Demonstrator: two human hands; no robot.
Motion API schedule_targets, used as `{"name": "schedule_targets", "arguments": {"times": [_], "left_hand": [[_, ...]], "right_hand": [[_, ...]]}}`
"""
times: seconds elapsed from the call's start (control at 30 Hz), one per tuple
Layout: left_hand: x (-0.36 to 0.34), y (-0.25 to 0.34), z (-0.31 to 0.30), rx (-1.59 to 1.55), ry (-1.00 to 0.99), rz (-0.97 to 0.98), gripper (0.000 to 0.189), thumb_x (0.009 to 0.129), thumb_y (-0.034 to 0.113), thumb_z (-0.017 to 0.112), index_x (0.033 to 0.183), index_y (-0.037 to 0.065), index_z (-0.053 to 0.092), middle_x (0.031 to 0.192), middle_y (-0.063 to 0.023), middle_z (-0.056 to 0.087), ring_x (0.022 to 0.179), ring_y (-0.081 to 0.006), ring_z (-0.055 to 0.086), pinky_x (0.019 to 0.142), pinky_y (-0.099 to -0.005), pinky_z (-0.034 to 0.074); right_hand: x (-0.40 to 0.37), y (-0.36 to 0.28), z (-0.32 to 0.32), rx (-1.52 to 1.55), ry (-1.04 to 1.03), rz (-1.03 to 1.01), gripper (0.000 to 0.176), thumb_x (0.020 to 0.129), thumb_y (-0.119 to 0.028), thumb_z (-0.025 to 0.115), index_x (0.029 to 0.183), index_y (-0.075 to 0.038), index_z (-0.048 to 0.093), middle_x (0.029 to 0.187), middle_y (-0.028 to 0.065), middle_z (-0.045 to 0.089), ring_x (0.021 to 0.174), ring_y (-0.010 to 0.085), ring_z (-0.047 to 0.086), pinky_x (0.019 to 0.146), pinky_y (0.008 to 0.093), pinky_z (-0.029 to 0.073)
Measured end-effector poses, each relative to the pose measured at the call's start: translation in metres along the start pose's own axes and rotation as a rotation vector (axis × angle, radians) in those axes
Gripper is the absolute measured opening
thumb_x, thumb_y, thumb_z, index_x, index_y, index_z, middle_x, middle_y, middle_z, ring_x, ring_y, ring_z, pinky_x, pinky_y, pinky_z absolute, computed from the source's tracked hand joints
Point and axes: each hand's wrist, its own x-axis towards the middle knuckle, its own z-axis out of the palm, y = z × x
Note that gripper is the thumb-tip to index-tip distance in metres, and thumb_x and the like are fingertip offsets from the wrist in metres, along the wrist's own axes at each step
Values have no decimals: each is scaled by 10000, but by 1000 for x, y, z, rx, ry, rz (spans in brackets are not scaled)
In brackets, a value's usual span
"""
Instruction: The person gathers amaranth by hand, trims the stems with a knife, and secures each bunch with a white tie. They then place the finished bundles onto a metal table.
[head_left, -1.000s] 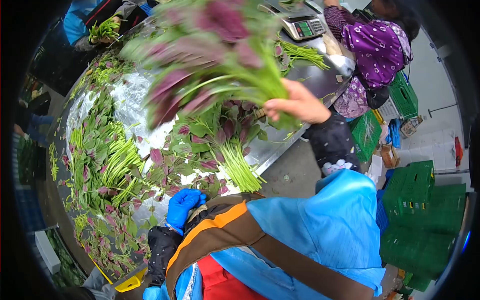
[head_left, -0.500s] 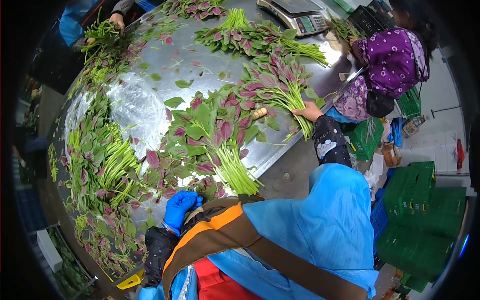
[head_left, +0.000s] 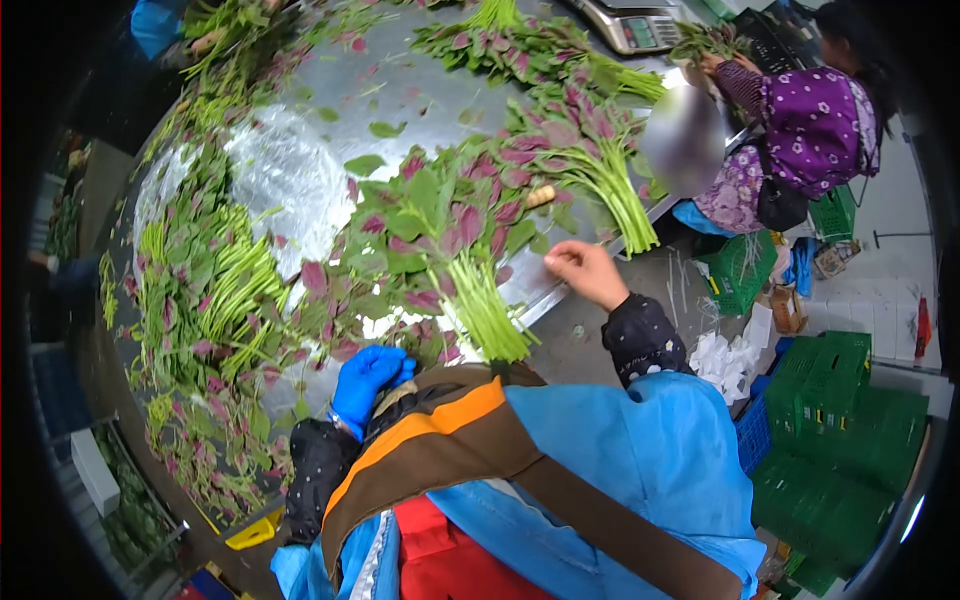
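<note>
Bare and raised over the table's near edge, my right hand [head_left: 588, 272] has its thumb and forefinger pressed together; whether anything small is between them is hidden. Just beyond it lies a bunch of red-green leafy stems [head_left: 615, 195], not touched by it. My left hand [head_left: 368, 385], in a blue glove, rests curled at the near table edge, beside loose leaves; what its fingers hold, if anything, is hidden. Between my hands another leafy bunch [head_left: 485, 310] lies with its cut stems toward me. A small tan roll [head_left: 540, 196] sits between the two bunches.
A large heap of stems [head_left: 235, 290] and clear plastic [head_left: 290, 190] cover the table's left. At the back stands a digital scale [head_left: 632, 30]. A co-worker in purple [head_left: 815, 130] handles greens at right, another works at upper left. Green crates [head_left: 820, 400] are stacked at right.
My right hand has let go of the right bunch and drawn back toward me. That bunch now lies on the table. My left hand has hardly moved.
</note>
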Motion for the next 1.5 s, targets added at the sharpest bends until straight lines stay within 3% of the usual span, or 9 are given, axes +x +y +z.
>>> {"name": "schedule_targets", "arguments": {"times": [0.13,0.4,0.67,0.7,0.83,1.03,1.13,1.2,1.5], "left_hand": [[-5,3,3,4,-18,24,186,876,91,576,1023,-22,593,932,-123,656,816,-179,629,779,-289,507],[-7,0,0,-56,-65,25,182,868,86,587,1016,-19,594,930,-127,653,821,-183,627,776,-292,509],[-6,-3,-5,-70,-112,35,196,867,89,582,1026,-25,579,934,-133,653,824,-196,633,790,-304,514],[-7,-4,-7,-76,-125,44,190,866,86,582,1020,-27,584,929,-131,652,824,-192,631,788,-300,511],[-7,4,-2,-8,-165,93,211,857,105,597,1021,-28,596,946,-114,644,852,-175,617,803,-286,493],[-1,49,17,108,-224,123,448,871,246,595,1256,50,475,1157,-58,566,1074,-155,522,892,-277,412],[37,2,-1,-157,-361,8,445,869,259,605,1246,58,484,1129,-44,572,1020,-139,536,853,-279,428],[19,10,24,-120,-239,-113,392,868,266,614,1194,68,524,1082,-52,586,939,-118,553,758,-275,465],[46,18,35,24,-108,-15,400,804,272,682,1110,32,585,950,-83,636,826,-164,606,728,-315,493]], "right_hand": [[-24,-30,52,-581,-111,-22,543,718,-551,645,885,-34,640,843,92,633,820,278,577,739,385,443],[-43,-55,128,-700,-32,15,870,594,-579,730,1103,64,438,866,201,619,861,339,581,817,431,404],[-33,-34,134,-590,-102,137,768,655,-296,687,1238,-9,278,811,231,631,765,395,621,703,465,469],[-33,-28,133,-546,-60,67,700,709,-183,656,1269,-27,265,831,199,624,746,342,640,648,430,493],[-32,-68,117,501,-223,207,572,792,80,496,1298,-33,254,883,108,565,704,161,605,577,276,506],[-21,-116,140,950,-365,242,235,817,-29,596,1039,-1,523,896,72,586,749,149,587,663,273,503],[-54,-89,184,971,-437,393,206,808,-7,583,1011,-8,554,916,61,602,773,166,592,700,296,485],[-63,-91,190,919,-500,403,220,799,27,558,1017,-3,559,935,65,607,802,166,596,701,293,480],[-54,-90,190,604,-606,198,220,842,-77,570,1037,26,562,950,66,621,842,151,589,754,280,464]]}}
